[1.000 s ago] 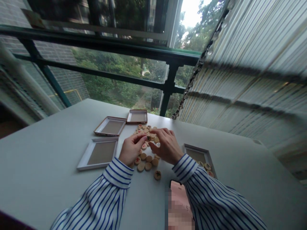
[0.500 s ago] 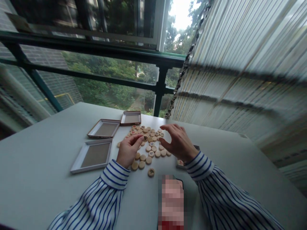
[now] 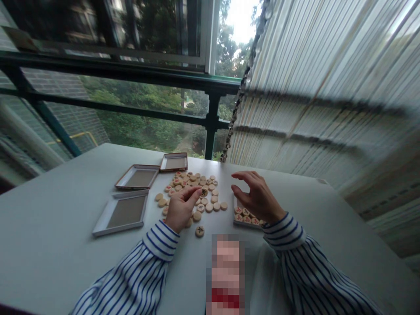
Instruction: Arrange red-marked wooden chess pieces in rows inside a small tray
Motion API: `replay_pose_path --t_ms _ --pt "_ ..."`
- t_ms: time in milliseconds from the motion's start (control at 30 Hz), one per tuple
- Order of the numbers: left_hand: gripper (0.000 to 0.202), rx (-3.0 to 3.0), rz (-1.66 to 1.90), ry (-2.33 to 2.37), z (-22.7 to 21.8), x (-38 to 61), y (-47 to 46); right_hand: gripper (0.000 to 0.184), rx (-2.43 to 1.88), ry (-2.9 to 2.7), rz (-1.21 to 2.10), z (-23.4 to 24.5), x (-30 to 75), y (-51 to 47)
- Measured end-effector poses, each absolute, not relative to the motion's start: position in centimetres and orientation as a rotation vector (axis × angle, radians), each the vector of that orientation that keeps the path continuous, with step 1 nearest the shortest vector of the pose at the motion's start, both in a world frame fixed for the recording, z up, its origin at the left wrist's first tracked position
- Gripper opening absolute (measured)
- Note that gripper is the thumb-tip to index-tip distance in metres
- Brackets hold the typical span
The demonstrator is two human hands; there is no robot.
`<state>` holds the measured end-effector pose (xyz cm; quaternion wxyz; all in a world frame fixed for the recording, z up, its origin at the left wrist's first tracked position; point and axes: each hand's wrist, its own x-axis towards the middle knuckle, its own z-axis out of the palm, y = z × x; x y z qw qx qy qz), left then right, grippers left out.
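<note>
Left hand [image 3: 180,209] pinches a round, pale wooden, dark-marked disc [image 3: 204,192] by scattered wooden discs [image 3: 193,179] on white table [image 3: 49,218]. Right hand [image 3: 259,195] empty, fingers parted, over shallow grey rectangular box [image 3: 246,225], partly disc-filled.

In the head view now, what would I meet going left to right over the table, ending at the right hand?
Near left tray → left hand → dark-marked disc pinched by it → rightmost loose disc → right hand.

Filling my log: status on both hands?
Left hand pinches black-marked disc. Right hand open, hiding part of tray. Loose discs between hands.
</note>
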<state>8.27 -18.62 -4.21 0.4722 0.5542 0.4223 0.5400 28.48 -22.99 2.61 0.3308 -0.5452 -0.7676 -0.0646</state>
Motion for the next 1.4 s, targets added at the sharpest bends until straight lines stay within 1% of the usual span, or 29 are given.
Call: replay_pose_path --t_ms 400,833,1167,1400 --pt "0.024 1.378 1.287 0.978 -3.5 10.8 -19.7 0.020 -1.449 -2.017 -0.153 2.2 29.8 -23.6" --pt "0.025 1.384 1.244 0.918 -3.4 14.1 -20.5 0.021 -1.446 -2.060 -0.124 2.3 31.0 -24.9" --pt "0.024 1.244 1.245 0.873 -3.2 16.7 -20.5 0.021 -1.471 -2.067 -0.096 2.3 32.2 -25.2" --pt "0.025 1.247 1.226 0.860 -4.3 17.4 -21.1 0.020 -1.504 -2.102 -0.093 2.1 33.2 -25.3"
